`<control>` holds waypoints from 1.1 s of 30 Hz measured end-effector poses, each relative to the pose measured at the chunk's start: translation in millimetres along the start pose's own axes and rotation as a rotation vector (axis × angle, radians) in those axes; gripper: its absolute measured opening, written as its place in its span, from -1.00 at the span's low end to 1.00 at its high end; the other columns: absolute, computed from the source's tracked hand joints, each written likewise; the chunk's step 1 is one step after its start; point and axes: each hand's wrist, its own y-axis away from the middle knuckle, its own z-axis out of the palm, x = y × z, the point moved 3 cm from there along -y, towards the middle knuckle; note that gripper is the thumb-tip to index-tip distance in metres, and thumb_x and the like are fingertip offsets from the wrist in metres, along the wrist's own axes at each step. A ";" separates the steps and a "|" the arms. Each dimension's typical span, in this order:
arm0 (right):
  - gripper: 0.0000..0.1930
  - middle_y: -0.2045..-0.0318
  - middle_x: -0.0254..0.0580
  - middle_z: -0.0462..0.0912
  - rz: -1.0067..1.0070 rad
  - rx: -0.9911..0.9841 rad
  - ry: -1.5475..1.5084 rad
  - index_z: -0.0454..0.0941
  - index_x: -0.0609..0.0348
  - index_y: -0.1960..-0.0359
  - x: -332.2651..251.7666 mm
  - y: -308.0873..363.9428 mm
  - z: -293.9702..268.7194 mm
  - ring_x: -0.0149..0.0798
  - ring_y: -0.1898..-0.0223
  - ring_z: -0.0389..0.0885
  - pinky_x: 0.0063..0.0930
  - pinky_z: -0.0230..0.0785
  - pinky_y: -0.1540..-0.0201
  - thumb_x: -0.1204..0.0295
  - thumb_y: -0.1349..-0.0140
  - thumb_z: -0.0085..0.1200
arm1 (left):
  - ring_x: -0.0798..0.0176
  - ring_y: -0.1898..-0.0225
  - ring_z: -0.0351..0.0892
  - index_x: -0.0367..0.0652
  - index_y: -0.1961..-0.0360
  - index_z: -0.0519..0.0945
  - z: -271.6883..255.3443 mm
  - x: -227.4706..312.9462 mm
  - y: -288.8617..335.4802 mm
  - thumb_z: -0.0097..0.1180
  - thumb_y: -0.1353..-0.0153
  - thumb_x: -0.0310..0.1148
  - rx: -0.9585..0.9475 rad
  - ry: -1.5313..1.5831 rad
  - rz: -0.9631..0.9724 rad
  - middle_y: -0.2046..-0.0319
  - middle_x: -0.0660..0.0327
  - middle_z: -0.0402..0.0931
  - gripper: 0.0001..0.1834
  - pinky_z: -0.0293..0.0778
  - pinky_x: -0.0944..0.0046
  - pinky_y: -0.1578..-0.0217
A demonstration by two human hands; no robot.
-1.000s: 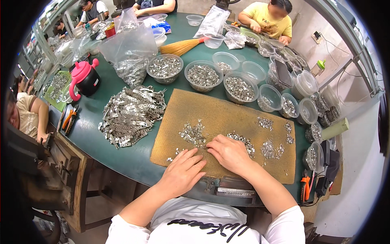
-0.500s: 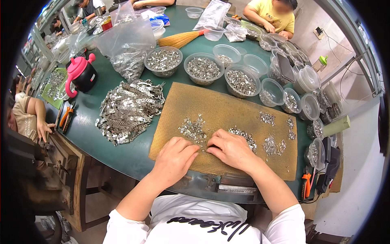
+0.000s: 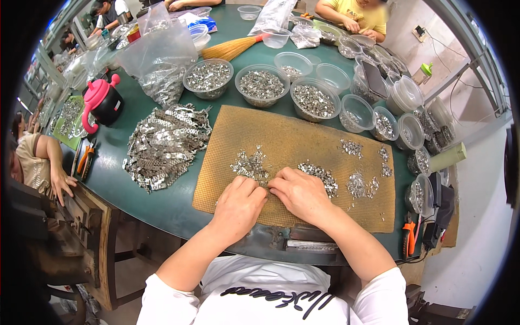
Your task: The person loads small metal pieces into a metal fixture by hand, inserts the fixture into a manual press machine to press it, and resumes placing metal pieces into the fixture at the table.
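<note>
At the near edge of the table (image 3: 115,143), a metal block (image 3: 311,246) sits in front of the person's white shirt (image 3: 271,284). Both forearms extend over this edge toward the mat (image 3: 265,122), a tan, textured sheet lying askew on the green surface.

The left hand (image 3: 238,201) and the right hand (image 3: 299,192) are positioned over the mat with fingers curled and fingertips brought close together. The fingertips are partly hidden; whether either hand grasps a piece cannot be told.

The pieces — small, silvery metal parts — lie on the mat. The left pile (image 3: 251,162) is just beyond the fingertips; the middle pile (image 3: 320,177) is beside the right hand. Smaller clusters (image 3: 357,185) lie farther right.

Orange-handled pliers (image 3: 408,238) lie at the right of the table. Left of the mat, a heap of linked metal strips (image 3: 167,146) rests on the table.

Beyond the mat stand clear tubs (image 3: 262,102), several filled with metal parts, and a clear bag (image 3: 157,65). A pink-lidded mug (image 3: 108,108) stands left of the bag. Farther back lies a broom (image 3: 230,50); a co-worker in yellow (image 3: 352,13) sits at the far side.
</note>
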 end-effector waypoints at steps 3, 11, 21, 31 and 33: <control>-0.92 0.25 -0.27 0.64 -0.057 0.004 0.106 0.72 0.03 0.22 -7.2 1.3 2.4 -0.14 0.17 0.69 -0.21 0.59 0.13 0.40 -0.28 0.30 | 0.02 0.15 0.59 -0.17 0.27 0.61 -4.9 -3.2 4.0 0.38 -0.17 -0.51 0.026 0.070 -0.015 0.27 0.15 0.58 -0.84 0.58 0.06 0.13; -0.92 0.30 -0.22 0.62 -0.051 -0.013 0.159 0.65 0.10 0.29 -14.4 3.6 -5.5 -0.10 0.18 0.65 -0.17 0.49 0.09 0.43 -0.24 0.29 | -0.01 0.34 0.66 -0.21 0.21 0.56 -20.5 -5.0 28.8 0.34 -0.28 -0.56 0.056 0.375 -0.282 0.35 0.09 0.61 -0.83 0.57 0.08 0.29; -0.94 0.34 -0.12 0.72 0.132 0.046 -0.239 0.64 0.13 0.23 -3.1 100.3 -60.9 -0.01 0.17 0.71 -0.06 0.48 -0.20 0.50 -0.31 0.25 | 0.05 0.35 0.68 -0.20 0.19 0.66 -22.6 6.8 39.6 0.40 -0.28 -0.52 0.046 0.395 -0.253 0.34 0.11 0.67 -0.86 0.53 0.16 0.34; -0.89 0.05 -0.27 0.79 0.298 0.152 -0.297 0.68 0.12 0.18 -24.1 167.5 -39.3 -0.14 -0.10 0.72 0.09 0.33 -0.42 0.53 -0.29 0.32 | 0.09 0.24 0.79 -0.23 -0.01 0.72 -7.3 27.7 31.0 0.42 -0.26 -0.54 -0.002 0.428 -0.208 0.24 0.10 0.77 -0.71 0.65 0.20 0.23; -0.88 0.05 -0.27 0.78 0.303 0.169 -0.285 0.68 0.12 0.18 -24.3 169.3 -35.3 -0.14 -0.10 0.72 0.10 0.33 -0.42 0.53 -0.28 0.32 | 0.07 0.23 0.80 -0.23 0.03 0.73 -6.2 31.8 30.0 0.43 -0.26 -0.53 -0.020 0.423 -0.202 0.24 0.10 0.77 -0.74 0.66 0.20 0.22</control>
